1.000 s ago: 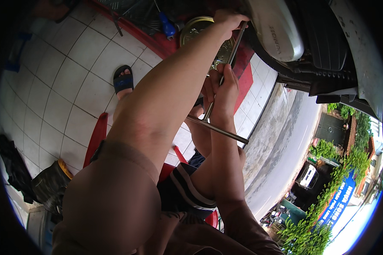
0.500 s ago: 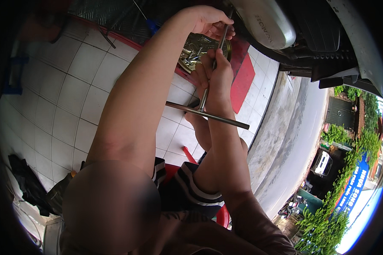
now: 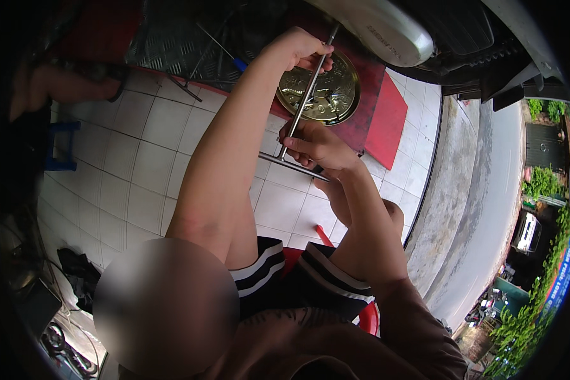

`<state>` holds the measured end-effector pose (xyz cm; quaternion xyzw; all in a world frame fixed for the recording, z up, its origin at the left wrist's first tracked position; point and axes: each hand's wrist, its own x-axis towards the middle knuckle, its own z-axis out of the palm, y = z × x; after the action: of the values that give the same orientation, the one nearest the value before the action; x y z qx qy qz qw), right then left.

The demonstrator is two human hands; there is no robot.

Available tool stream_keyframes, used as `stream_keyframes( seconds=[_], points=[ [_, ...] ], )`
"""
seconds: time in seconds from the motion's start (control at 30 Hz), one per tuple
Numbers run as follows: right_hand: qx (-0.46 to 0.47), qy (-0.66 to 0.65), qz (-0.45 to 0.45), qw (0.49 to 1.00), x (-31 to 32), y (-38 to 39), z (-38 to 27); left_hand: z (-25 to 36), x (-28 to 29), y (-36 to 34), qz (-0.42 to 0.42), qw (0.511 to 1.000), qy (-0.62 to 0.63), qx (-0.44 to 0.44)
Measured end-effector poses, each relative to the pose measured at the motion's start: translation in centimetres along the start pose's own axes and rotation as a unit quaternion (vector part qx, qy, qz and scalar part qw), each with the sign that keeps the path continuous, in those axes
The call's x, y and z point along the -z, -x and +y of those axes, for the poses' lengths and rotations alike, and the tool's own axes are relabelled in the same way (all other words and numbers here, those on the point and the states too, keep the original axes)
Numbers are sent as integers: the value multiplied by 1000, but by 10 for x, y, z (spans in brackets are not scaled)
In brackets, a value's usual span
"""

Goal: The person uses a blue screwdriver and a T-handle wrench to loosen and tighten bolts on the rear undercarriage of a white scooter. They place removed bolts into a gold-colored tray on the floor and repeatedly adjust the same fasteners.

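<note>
A long T-handle wrench [image 3: 305, 97] slants across the middle, its crossbar toward me and its far end up by the motorbike's silver engine cover [image 3: 396, 39]. My left hand [image 3: 307, 50] is closed around the shaft near that far end. Lower down, just above the crossbar, the fingers of my right hand [image 3: 320, 145] close on the same shaft. Under the wrench lies a round gold-coloured metal tray [image 3: 345, 101] holding small metal parts, partly covered by my left hand and the shaft.
The tray rests on a red platform [image 3: 386, 126] with a dark treadplate surface [image 3: 171, 44]. A blue-handled screwdriver [image 3: 239, 64] lies there. Another person's limb [image 3: 85, 82] and a blue stool [image 3: 62, 145] are at left. White tiles [image 3: 158, 120] meet a road [image 3: 465, 171] at right.
My right hand has slid along the shaft toward the crossbar. The wrench has shifted a little, and more of the gold tray now shows. The whole view has shifted slightly.
</note>
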<state>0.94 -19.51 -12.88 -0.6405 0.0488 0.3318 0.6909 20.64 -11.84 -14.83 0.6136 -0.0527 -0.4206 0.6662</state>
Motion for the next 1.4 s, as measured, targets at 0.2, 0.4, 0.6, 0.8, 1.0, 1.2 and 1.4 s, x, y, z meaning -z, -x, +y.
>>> stream_keyframes(
  seconds=[0.2, 0.4, 0.6, 0.8, 1.0, 1.2, 1.4],
  points=[
    [23, -9, 17, 1000, 7, 0, 4, 2, 2, 40, -24, 967, -240, -79],
    [55, 25, 14, 998, 3, -4, -2, -16, 48, 186, 123, 952, -256, 111],
    [82, -42, 13, 996, -3, -14, -6, -46, -41, 262, 243, 950, 136, -138],
    [90, -80, -41, 992, 6, -25, -17, -99, -118, 267, 107, 978, -181, 9],
    [107, -149, -67, 981, 7, -24, -22, -97, -101, 257, 168, 970, 61, -167],
    [79, -34, -38, 996, 19, -9, -29, -112, -85, 254, 23, 972, -174, -158],
    [49, 58, 24, 997, 28, -6, -19, -109, -100, 245, 228, 972, 50, -20]
  ],
)
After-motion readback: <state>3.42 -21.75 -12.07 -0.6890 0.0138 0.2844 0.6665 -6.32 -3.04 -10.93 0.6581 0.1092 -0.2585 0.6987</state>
